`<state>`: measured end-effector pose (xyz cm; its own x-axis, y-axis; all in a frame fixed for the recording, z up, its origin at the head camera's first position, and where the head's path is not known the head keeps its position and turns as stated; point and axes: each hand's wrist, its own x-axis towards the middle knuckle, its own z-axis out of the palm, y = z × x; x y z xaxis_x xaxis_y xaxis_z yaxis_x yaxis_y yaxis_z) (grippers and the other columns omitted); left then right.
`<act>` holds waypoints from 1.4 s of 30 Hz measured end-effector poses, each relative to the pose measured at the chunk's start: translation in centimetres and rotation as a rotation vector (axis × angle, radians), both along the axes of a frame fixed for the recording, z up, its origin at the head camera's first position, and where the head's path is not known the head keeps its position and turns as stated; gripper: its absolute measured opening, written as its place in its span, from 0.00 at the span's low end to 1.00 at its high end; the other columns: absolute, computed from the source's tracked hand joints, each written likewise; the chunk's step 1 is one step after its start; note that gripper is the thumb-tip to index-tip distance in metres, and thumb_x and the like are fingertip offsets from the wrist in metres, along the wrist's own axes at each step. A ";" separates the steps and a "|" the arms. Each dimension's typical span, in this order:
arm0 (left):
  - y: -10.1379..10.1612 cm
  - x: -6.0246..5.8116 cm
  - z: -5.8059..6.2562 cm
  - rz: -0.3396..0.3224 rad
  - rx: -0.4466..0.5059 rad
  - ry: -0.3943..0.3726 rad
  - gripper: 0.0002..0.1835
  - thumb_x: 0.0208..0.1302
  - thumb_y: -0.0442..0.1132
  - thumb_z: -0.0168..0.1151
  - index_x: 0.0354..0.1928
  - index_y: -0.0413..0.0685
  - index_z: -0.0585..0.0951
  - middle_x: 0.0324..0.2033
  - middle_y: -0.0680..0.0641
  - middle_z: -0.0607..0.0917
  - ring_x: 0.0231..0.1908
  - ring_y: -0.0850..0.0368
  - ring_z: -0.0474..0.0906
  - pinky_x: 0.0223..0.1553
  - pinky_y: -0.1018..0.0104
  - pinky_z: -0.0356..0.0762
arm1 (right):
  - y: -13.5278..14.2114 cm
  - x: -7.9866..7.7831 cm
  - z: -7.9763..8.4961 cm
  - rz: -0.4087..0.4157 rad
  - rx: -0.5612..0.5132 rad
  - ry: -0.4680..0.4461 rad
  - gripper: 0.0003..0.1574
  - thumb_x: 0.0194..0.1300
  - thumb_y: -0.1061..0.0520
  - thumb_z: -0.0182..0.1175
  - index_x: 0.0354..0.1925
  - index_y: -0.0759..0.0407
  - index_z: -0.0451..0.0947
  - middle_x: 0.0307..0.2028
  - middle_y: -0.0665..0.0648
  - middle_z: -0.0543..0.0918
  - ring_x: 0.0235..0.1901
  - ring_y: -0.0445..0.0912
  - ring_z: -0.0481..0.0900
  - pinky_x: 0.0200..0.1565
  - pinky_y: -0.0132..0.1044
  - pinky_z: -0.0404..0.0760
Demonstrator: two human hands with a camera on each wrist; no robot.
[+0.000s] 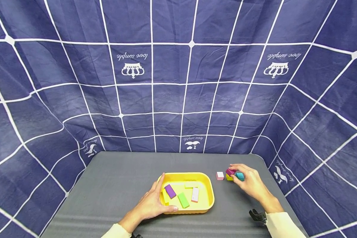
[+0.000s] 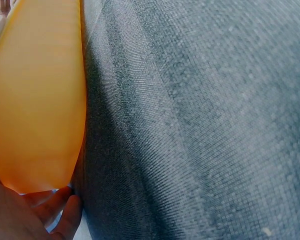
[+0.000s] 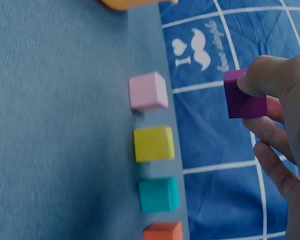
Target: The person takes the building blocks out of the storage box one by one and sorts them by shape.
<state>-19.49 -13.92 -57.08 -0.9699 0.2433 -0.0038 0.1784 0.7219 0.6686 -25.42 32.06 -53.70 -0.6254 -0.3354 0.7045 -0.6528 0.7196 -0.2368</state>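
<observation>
My left hand (image 1: 151, 204) grips the left end of a yellow plastic tray (image 1: 210, 191), its thumb along the near rim. Inside lie a purple block (image 1: 170, 191), a green block (image 1: 183, 200), a pale block (image 1: 195, 194) and yellow blocks (image 1: 191, 186). Off to the right, my right hand (image 1: 253, 185) pinches a magenta cube (image 3: 244, 95) between thumb and fingers, raised over a row of cubes. That row has a pink cube (image 3: 148, 91), a yellow cube (image 3: 153, 143), a teal cube (image 3: 159, 194) and an orange cube (image 3: 163, 232), which the right hand hides in the head view.
Grey cloth (image 1: 122, 178) covers the table. A blue curtain with white grid lines (image 1: 172, 99) rises behind it and at both sides. A black strap (image 1: 257, 215) is on the right wrist.
</observation>
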 end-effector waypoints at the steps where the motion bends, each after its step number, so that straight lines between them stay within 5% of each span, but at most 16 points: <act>1: 0.0 0.0 0.0 0.000 -0.001 0.000 0.83 0.47 0.76 0.90 0.98 0.63 0.50 0.88 0.39 0.70 0.69 0.31 0.85 0.70 0.22 0.80 | 0.3 0.0 -0.1 -0.006 -0.003 0.002 0.30 0.50 0.73 0.86 0.51 0.57 0.95 0.52 0.57 0.98 0.49 0.57 0.97 0.61 0.13 0.78; 10: 0.0 0.0 0.0 0.001 -0.003 0.002 0.83 0.47 0.76 0.90 0.98 0.63 0.50 0.88 0.39 0.70 0.68 0.30 0.85 0.67 0.22 0.82 | 2.4 -0.2 -1.2 -0.042 -0.044 0.040 0.29 0.48 0.73 0.87 0.50 0.58 0.95 0.50 0.56 0.98 0.48 0.58 0.96 0.69 0.08 0.65; 16: -0.1 -0.1 -0.2 -0.002 -0.004 0.013 0.83 0.46 0.77 0.90 0.98 0.63 0.51 0.87 0.39 0.71 0.67 0.32 0.86 0.67 0.23 0.83 | 3.8 -0.2 -1.9 -0.094 -0.074 0.042 0.29 0.47 0.72 0.88 0.49 0.57 0.95 0.47 0.55 0.98 0.45 0.56 0.95 0.64 0.08 0.68; 25: 0.0 0.0 -0.2 0.002 -0.009 0.005 0.83 0.47 0.77 0.90 0.98 0.63 0.50 0.88 0.40 0.70 0.69 0.31 0.85 0.70 0.22 0.80 | 5.9 -0.3 -3.1 -0.181 -0.077 0.056 0.29 0.47 0.72 0.88 0.49 0.60 0.95 0.45 0.58 0.98 0.34 0.51 0.92 0.42 0.34 0.81; 42: 0.0 -0.1 -0.2 0.007 -0.017 0.004 0.83 0.46 0.78 0.90 0.98 0.63 0.51 0.88 0.40 0.70 0.69 0.32 0.84 0.70 0.23 0.80 | 9.1 0.3 -4.1 -0.358 -0.145 -0.080 0.26 0.51 0.70 0.87 0.50 0.59 0.95 0.46 0.64 0.96 0.33 0.51 0.91 0.38 0.24 0.74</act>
<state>-19.59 -13.87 -57.27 -0.9716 0.2368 -0.0043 0.1761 0.7343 0.6555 -25.13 41.20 -57.84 -0.7395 0.0133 0.6730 -0.3420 0.8537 -0.3927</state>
